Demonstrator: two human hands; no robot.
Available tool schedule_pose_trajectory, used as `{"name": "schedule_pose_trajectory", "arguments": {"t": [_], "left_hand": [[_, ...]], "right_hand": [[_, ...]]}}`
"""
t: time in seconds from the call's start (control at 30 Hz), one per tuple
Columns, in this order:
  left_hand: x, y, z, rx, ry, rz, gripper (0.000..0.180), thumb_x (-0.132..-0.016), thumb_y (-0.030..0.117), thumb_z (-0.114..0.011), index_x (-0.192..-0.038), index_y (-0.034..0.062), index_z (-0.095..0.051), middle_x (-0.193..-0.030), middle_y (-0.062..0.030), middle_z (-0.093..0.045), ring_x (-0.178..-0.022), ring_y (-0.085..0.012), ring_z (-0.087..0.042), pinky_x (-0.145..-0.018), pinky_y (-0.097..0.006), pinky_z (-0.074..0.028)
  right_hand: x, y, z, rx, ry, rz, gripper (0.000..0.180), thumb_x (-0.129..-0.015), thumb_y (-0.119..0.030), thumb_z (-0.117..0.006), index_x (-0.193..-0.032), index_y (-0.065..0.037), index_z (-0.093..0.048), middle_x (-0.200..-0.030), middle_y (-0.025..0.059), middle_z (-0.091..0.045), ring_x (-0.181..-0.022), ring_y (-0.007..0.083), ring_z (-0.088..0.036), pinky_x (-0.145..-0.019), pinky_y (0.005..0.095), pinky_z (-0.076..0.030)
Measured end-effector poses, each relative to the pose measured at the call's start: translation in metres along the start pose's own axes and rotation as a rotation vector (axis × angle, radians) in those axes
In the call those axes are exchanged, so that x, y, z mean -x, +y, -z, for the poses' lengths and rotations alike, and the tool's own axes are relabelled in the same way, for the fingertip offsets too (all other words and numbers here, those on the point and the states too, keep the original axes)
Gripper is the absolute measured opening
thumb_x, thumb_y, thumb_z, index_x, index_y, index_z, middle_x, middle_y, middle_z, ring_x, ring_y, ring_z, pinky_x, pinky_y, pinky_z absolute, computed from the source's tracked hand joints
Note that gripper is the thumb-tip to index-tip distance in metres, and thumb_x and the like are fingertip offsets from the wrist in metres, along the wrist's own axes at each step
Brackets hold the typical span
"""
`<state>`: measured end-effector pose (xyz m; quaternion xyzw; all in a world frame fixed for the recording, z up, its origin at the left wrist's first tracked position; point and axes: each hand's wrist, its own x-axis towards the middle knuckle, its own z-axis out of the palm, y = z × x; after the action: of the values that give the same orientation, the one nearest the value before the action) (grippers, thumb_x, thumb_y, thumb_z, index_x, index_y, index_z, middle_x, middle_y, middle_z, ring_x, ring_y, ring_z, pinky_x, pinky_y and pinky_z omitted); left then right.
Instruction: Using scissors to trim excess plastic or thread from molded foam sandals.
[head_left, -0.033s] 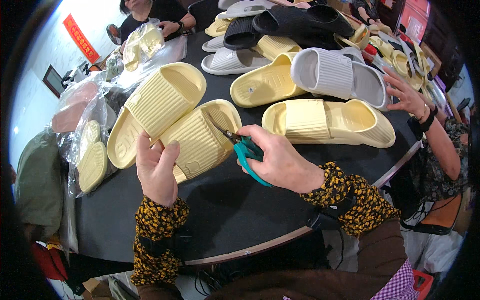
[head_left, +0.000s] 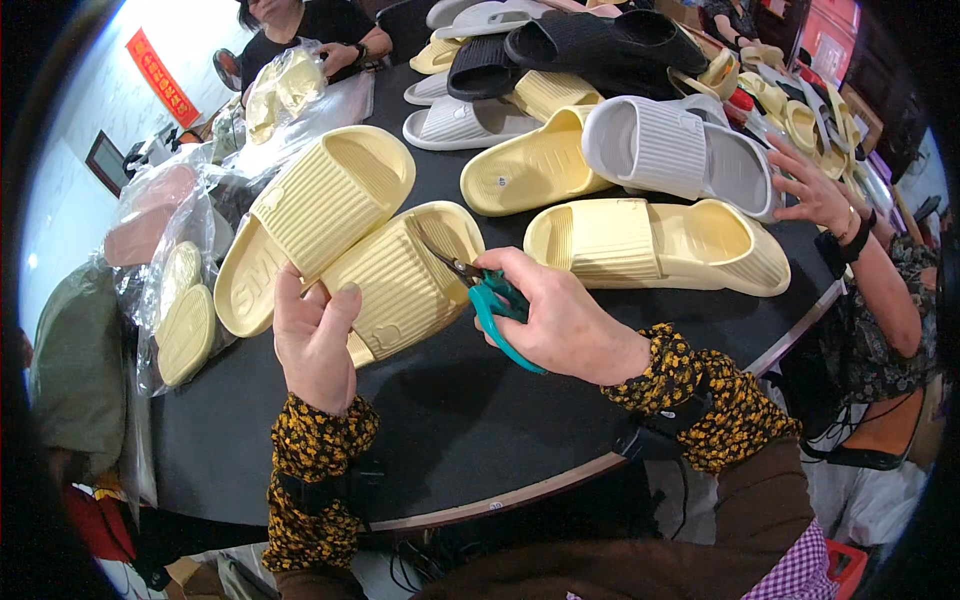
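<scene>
My left hand [head_left: 315,345] pinches two pale yellow slide slippers between thumb and fingers, above the table. The left slipper [head_left: 318,215] is tilted with its ribbed strap up. Beside it the right slipper [head_left: 385,300] overlaps it slightly, its toe end pointing away from me. In my right hand [head_left: 570,320] is a pair of scissors [head_left: 505,315] with teal handles and dark blades. The blade tips lie at the toe opening of the right slipper, by the strap's edge; whether they touch it I cannot tell.
Yellow slippers [head_left: 600,240] and grey slippers [head_left: 650,150] lie to the right, where another person's hand [head_left: 810,190] reaches in. Black slippers [head_left: 600,45] are piled at the back. Bagged slippers [head_left: 180,310] stand at the left. Across the black table [head_left: 430,430], a person handles a bagged pair.
The two slippers in my left hand have shifted very slightly to the right. My right hand and the scissors look almost unmoved.
</scene>
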<state>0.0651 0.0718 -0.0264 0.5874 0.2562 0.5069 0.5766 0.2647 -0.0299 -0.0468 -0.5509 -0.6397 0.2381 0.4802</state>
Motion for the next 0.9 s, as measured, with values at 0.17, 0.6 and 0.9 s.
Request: {"name": "schedule_pose_trajectory", "arguments": {"t": [0.17,0.6,0.9], "left_hand": [[0.002,0.001,-0.004,0.015,-0.056,0.013,0.053,-0.083,-0.005,-0.051,-0.132,-0.0021,-0.031,-0.12,-0.0183,-0.053,-0.11,-0.0225,-0.053,-0.095,-0.033,-0.041],[0.008,-0.005,-0.006,-0.058,-0.235,0.057,0.048,-0.083,-0.01,-0.048,-0.129,-0.0022,-0.036,-0.117,-0.0158,-0.056,-0.107,-0.0193,-0.055,-0.091,-0.029,-0.043],[0.008,-0.005,-0.005,-0.104,-0.299,0.061,0.051,-0.084,-0.009,-0.048,-0.133,-0.0026,-0.034,-0.122,-0.0158,-0.053,-0.112,-0.0203,-0.053,-0.095,-0.031,-0.042]], "right_hand": [[-0.002,-0.003,0.006,0.021,0.017,-0.02,0.041,-0.081,-0.008,-0.064,-0.116,0.002,-0.045,-0.079,0.0098,-0.06,-0.072,0.0126,-0.061,-0.064,0.0269,-0.05],[-0.003,-0.009,0.013,0.009,0.033,-0.047,0.043,-0.08,-0.009,-0.064,-0.117,0.002,-0.046,-0.08,0.0091,-0.056,-0.07,0.012,-0.055,-0.063,0.027,-0.048],[-0.004,-0.011,0.014,-0.024,0.133,0.057,0.038,-0.079,-0.006,-0.059,-0.114,0.003,-0.046,-0.09,0.0227,-0.06,-0.076,0.0288,-0.064,-0.065,0.0362,-0.049]]}}
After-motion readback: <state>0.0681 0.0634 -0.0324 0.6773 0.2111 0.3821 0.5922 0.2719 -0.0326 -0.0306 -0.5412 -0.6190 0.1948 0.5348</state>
